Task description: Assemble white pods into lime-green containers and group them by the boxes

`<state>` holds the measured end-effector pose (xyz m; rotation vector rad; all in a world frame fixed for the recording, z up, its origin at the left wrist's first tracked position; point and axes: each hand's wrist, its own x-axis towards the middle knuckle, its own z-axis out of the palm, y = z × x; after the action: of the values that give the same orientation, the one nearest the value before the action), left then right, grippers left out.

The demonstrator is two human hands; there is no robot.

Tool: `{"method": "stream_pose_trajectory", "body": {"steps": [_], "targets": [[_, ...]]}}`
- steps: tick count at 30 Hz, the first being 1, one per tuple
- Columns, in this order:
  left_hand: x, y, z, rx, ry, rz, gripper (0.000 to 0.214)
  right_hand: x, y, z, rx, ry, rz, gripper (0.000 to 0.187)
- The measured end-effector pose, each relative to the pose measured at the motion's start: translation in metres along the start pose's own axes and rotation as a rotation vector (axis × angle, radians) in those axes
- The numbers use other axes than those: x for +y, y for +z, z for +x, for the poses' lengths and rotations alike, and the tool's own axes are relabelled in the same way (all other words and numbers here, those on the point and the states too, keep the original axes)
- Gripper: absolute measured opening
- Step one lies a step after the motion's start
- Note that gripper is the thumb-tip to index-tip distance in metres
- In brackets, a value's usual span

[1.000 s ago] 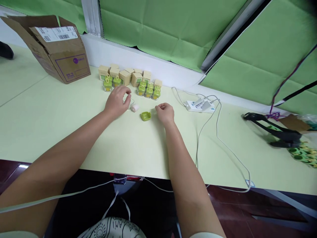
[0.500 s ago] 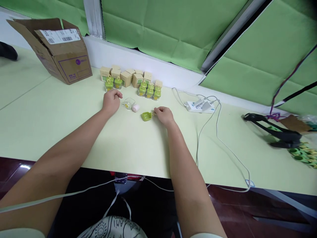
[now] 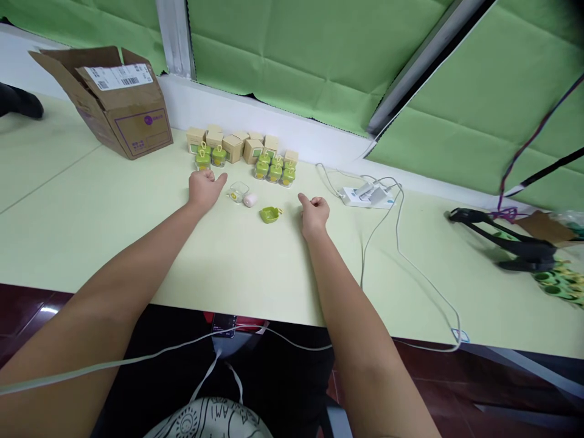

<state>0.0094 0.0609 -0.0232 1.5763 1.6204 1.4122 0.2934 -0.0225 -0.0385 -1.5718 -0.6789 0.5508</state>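
Note:
My left hand (image 3: 206,190) rests on the table as a loose fist with its thumb out; I see nothing in it. Just right of it stands a small clear square container (image 3: 238,191) with a yellow mark. Touching or close to that container is a pale pink cylinder-like piece (image 3: 250,199). A green lid-like cap (image 3: 270,214) with a small yellow loop lies on the table between my hands. To the right of this cap, and apart from it, my right hand (image 3: 314,213) has its fingers curled in and its thumb sticking out, holding nothing visible.
Green-capped clear jars (image 3: 274,173) stand in two groups before several small tan boxes (image 3: 233,148). An open cardboard carton (image 3: 141,131) is at back left. A power strip (image 3: 368,196) trails white cables to the right. Farther right are a black stand (image 3: 511,243) and green pieces (image 3: 559,283).
My right hand has let go of the green cap's loop and moved right, its thumb now out. The cap stays where it was. My left thumb has straightened.

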Motion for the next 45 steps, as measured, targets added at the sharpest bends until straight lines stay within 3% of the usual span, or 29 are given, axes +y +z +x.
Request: {"method": "stream_pose_trajectory", "body": {"steps": [4,7,9,10,13,16,20,25,30,34,38,45], "targets": [[-0.004,0.0,0.004,-0.003,-0.011,-0.007,0.057,0.0,0.003,-0.004,-0.002,-0.043,-0.078,0.053],[-0.003,-0.006,-0.003,0.05,0.115,0.018,0.056,0.0,0.002,-0.008,-0.042,-0.075,-0.108,0.051],[0.003,-0.011,-0.016,0.022,0.235,0.052,0.055,-0.002,0.001,-0.011,-0.099,-0.116,-0.167,0.049],[0.008,-0.013,-0.024,-0.037,0.306,0.068,0.05,-0.003,-0.001,-0.012,-0.137,-0.15,-0.225,0.047],[0.026,-0.014,-0.052,-0.245,0.738,0.155,0.029,-0.009,-0.005,-0.015,-0.276,-0.248,-0.441,0.033],[0.039,-0.006,-0.076,-0.445,0.925,0.216,0.022,-0.014,-0.009,-0.018,-0.425,-0.301,-0.58,0.025],[0.041,0.006,-0.094,-0.69,0.866,0.461,0.038,-0.016,-0.011,-0.022,-0.488,-0.373,-0.695,0.016],[0.041,0.011,-0.099,-0.8,0.783,0.627,0.045,-0.014,-0.01,-0.026,-0.473,-0.367,-0.65,0.016],[0.039,0.012,-0.095,-0.804,0.773,0.529,0.032,-0.014,-0.01,-0.027,-0.488,-0.341,-0.434,0.017],[0.036,0.011,-0.09,-0.756,0.794,0.342,0.016,-0.015,-0.008,-0.027,-0.491,-0.29,-0.241,0.03],[0.038,0.009,-0.087,-0.667,0.742,0.226,0.03,-0.026,-0.009,-0.034,-0.529,-0.3,-0.083,0.038],[0.044,0.002,-0.087,-0.646,0.711,0.083,0.043,-0.044,-0.017,-0.053,-0.597,-0.523,-0.235,0.022]]}}
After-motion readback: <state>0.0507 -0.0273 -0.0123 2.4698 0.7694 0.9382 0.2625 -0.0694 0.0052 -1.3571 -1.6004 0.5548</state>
